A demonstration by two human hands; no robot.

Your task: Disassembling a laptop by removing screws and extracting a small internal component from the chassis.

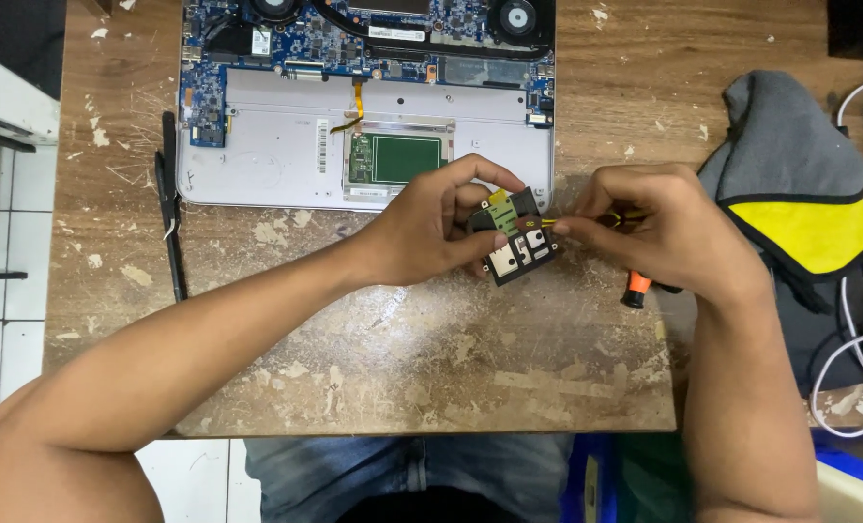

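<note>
Small flat black circuit module (515, 244) pinched over a scarred wooden counter (431, 368).
Left hand (429, 230) fingers clamp its edges; right hand (659, 225) fingers close on a yellow-shafted, orange-handled screwdriver (633, 288). Opened laptop (363, 97) lies behind, grey-yellow cloth (799, 194) rightward.

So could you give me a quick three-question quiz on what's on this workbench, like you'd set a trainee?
1. True or false: the opened laptop lies on the far side of the wooden table from the person.
2. Which hand holds the small black part? A) left hand B) right hand
3. What colour is the panel on the grey pouch at the right?

Key: 1 true. 2 A; the right hand works on the part with a yellow, orange-handled tool. 3 yellow.
</note>
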